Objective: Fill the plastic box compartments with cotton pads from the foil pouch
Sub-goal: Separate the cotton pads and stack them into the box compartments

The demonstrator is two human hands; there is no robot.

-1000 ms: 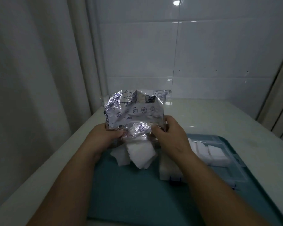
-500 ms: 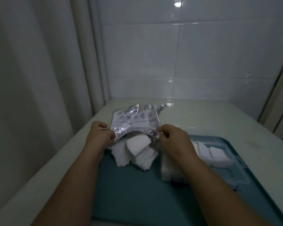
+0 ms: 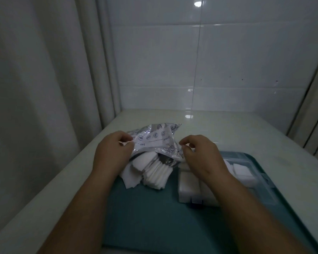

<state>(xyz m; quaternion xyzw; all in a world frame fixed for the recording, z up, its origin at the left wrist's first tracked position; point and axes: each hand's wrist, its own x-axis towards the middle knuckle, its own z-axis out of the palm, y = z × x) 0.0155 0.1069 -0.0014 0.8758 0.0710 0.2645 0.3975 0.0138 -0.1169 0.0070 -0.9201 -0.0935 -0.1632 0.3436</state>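
While the foil pouch lies crumpled at the far left corner of the teal tray, its mouth faces the person and white cotton pads spill from it in a fanned stack onto the tray surface. Printing on the pouch shows a row of small round icons and, upside down to the viewer, the words "Date" and "Content" beside ruled lines; no brand name is legible. The left hand pinches the pouch's left edge between thumb and fingers. The right hand is curled at the pouch's right edge, fingertips at the foil; whether it actually grips cannot be told. Just right of the spilled pads stands the clear plastic box, partly hidden by the right forearm, with white pads visible in its compartments. The tray rests on a pale worktop, backed by a white tiled wall.
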